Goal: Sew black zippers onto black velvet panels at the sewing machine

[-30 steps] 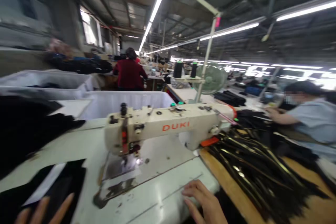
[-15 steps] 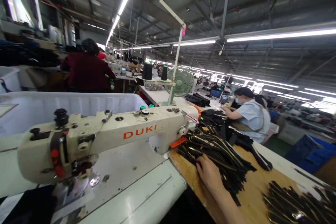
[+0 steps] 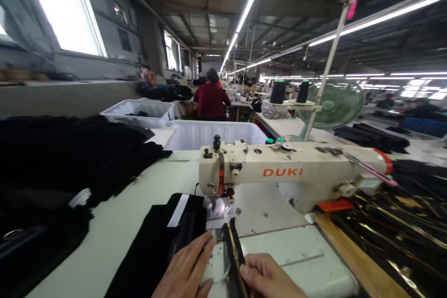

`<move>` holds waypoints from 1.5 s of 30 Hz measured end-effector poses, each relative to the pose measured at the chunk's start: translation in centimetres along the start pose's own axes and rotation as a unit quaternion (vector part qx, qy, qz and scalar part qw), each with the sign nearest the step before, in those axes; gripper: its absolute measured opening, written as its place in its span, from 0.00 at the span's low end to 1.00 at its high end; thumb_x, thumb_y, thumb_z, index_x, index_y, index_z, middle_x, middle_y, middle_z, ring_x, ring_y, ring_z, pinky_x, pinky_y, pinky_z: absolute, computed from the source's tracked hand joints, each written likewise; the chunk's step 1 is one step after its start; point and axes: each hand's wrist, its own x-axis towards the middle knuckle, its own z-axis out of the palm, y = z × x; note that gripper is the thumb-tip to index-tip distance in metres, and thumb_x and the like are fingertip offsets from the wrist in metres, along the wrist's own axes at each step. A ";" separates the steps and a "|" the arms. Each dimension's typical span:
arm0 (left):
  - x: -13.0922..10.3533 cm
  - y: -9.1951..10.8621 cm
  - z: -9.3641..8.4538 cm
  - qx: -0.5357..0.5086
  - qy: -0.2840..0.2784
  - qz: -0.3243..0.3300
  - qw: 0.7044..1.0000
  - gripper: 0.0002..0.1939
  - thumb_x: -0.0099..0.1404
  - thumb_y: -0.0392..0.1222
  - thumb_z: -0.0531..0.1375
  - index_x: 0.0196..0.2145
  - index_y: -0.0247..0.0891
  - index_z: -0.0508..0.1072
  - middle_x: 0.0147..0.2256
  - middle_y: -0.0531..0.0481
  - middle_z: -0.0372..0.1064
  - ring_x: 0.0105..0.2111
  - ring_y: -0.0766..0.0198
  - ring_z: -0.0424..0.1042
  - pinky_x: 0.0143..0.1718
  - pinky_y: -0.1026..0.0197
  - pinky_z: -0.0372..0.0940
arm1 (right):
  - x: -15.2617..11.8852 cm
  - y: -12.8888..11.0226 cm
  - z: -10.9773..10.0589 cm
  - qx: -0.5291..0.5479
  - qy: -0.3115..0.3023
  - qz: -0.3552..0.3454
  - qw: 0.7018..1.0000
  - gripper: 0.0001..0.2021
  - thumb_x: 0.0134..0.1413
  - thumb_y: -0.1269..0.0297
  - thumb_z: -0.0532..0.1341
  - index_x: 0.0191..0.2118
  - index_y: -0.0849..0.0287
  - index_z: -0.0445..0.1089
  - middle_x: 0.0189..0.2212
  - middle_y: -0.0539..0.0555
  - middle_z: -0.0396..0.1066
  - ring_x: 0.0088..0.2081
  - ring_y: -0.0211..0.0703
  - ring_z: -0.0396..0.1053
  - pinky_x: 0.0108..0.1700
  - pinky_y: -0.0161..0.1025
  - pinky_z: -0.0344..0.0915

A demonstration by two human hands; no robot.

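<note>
A black zipper strip with gold teeth lies at the front of the sewing machine, and my right hand pinches its right edge. My left hand rests with fingers spread on the right edge of a black fabric piece, close to the strip's left side. A white band crosses the fabric's upper part. The machine's lit needle area is just beyond both hands.
Black fabric is heaped at left. Zippers cover a brown board at right. Behind the machine are a white bin, thread cones, a green fan and a person in dark red.
The view has swung left. My right hand has moved from the zipper pile to the machine's front, now with a zipper strip. My left hand and more of the black fabric have come into view.
</note>
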 end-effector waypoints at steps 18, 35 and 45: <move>5.3 -8.5 0.5 -0.193 -0.090 -0.160 0.964 0.22 0.69 0.41 0.58 0.59 0.45 0.66 0.59 0.45 0.64 0.60 0.50 0.60 0.62 0.45 0.54 | 6.1 -4.8 -1.6 -0.581 0.084 -0.364 0.723 0.15 0.64 0.70 0.59 0.56 0.55 0.66 0.53 0.52 0.70 0.53 0.49 0.65 0.58 0.46 0.60; 4.3 -4.6 3.2 -0.161 -0.015 -0.197 0.967 0.28 0.70 0.39 0.54 0.65 0.43 0.55 0.65 0.40 0.53 0.65 0.48 0.53 0.61 0.40 0.57 | 5.8 -4.8 -1.6 -0.594 0.067 -0.302 0.743 0.15 0.62 0.65 0.61 0.54 0.54 0.67 0.49 0.52 0.70 0.49 0.48 0.64 0.54 0.45 0.61; 2.0 -2.6 3.7 0.145 0.007 0.000 0.989 0.32 0.65 0.44 0.58 0.65 0.41 0.60 0.64 0.38 0.57 0.60 0.42 0.62 0.50 0.39 0.70 | 6.1 -4.5 -1.5 -0.600 0.091 -0.353 0.712 0.17 0.63 0.61 0.62 0.55 0.57 0.67 0.48 0.54 0.72 0.48 0.50 0.67 0.54 0.46 0.63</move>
